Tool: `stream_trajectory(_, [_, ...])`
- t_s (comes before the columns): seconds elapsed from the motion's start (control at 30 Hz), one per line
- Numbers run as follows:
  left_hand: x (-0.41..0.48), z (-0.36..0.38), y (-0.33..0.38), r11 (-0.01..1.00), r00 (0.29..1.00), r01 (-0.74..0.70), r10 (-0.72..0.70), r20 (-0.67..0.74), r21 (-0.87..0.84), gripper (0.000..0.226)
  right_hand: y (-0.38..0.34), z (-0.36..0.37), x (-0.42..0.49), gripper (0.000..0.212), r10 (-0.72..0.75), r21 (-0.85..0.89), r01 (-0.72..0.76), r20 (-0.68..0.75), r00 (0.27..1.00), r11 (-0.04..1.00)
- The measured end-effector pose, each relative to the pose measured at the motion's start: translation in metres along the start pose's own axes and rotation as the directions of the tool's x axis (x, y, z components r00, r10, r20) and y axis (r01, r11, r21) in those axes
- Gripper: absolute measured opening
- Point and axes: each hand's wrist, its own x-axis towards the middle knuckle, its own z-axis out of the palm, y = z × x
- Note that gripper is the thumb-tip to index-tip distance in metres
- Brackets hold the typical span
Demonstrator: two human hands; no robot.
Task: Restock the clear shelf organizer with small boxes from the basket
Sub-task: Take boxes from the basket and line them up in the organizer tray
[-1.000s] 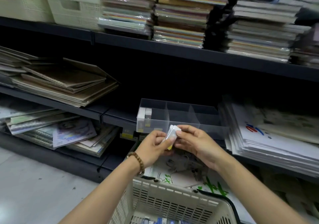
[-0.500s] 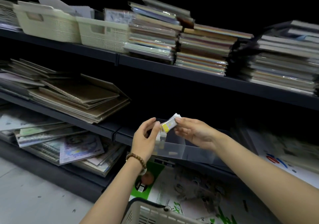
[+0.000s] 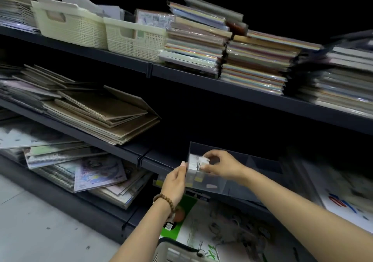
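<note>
- A clear shelf organizer sits at the front edge of a dark shelf, right of centre in the view and close to the person.
- The organizer is a long, open-topped tray of see-through plastic. Thin clear dividers split it into compartments side by side. Small yellow and white stickers show on its near wall.
- Its leftmost compartment holds a row of small boxes. They are white and stand upright, packed against one another.
- The right hand reaches over the near wall into that left compartment. Its grip is clamped on one more small white box, pinched between thumb and fingertips just beside the row.
- The left hand, with a brown bead bracelet on the wrist, is at the organizer's left end. Its thumb lies straight against the corner. The other fingers are hidden behind the hand, so I cannot tell whether this grip is closed.
- The pale basket with a dark rim shows only its top edge, at the near bottom of the view between the forearms.
- On the far top shelf stand two cream bins on the left and stacks of wrapped paper pads on the right.
- Brown spiral notebooks lie heaped on the middle shelf at left.
</note>
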Motion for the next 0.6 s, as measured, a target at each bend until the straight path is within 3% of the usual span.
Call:
stream_trajectory(0.13, [0.0,0.003,0.001,1.0,1.0,0.008,-0.008,-0.021,0.007,0.046,0.002,0.008,0.003,0.04,0.04,-0.099,-0.044,-0.046,0.998,0.994])
stream_trajectory(0.4, [-0.002,0.008,0.004,0.997,0.998,0.026,-0.03,-0.057,-0.074,0.043,0.001,0.013,0.012,0.023,0.191,0.18,-0.179,-0.051,0.98,0.967])
stream_trajectory(0.6, [-0.003,0.008,0.004,0.994,0.998,0.05,-0.054,-0.043,-0.092,0.04,-0.003,0.007,0.014,0.043,0.335,0.152,-0.337,0.038,0.941,0.929])
